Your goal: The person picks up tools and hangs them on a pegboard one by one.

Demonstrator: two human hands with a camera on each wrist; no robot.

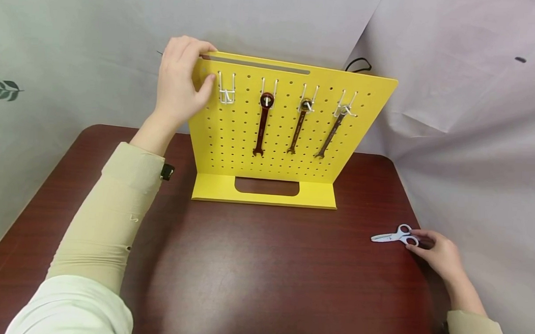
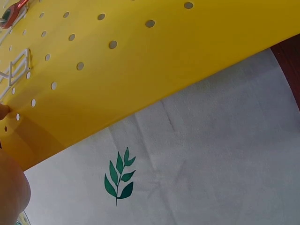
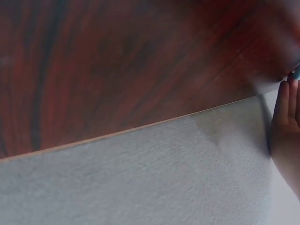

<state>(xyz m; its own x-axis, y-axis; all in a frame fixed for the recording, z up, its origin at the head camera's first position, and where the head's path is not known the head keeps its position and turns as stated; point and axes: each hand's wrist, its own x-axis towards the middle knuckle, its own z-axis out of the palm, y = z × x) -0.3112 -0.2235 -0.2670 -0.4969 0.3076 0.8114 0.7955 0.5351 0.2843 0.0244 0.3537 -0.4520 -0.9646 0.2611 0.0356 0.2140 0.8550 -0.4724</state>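
A yellow pegboard (image 1: 242, 136) stands upright on the table, and my left hand (image 1: 180, 78) grips its top left corner, fingers over the top edge and thumb on the front. Three combination wrenches hang on its white hooks: a left wrench (image 1: 262, 125), a middle wrench (image 1: 299, 129) and a right wrench (image 1: 331, 135). Beside my left thumb, a white hook (image 1: 226, 96) carries nothing. At the table's right edge, light-coloured scissors (image 1: 391, 237) lie with blades pointing left. My right hand (image 1: 443, 254) pinches their handles between fingers and thumb. In the right wrist view its fingers (image 3: 282, 105) show only at the edge.
The dark red-brown table (image 1: 246, 264) has its right edge under my right hand. Pale cloth (image 1: 472, 144) hangs behind and at the sides. A black cord loop (image 1: 358, 65) shows behind the board's top right. The board's base (image 1: 213, 187) has a wide cut-out.
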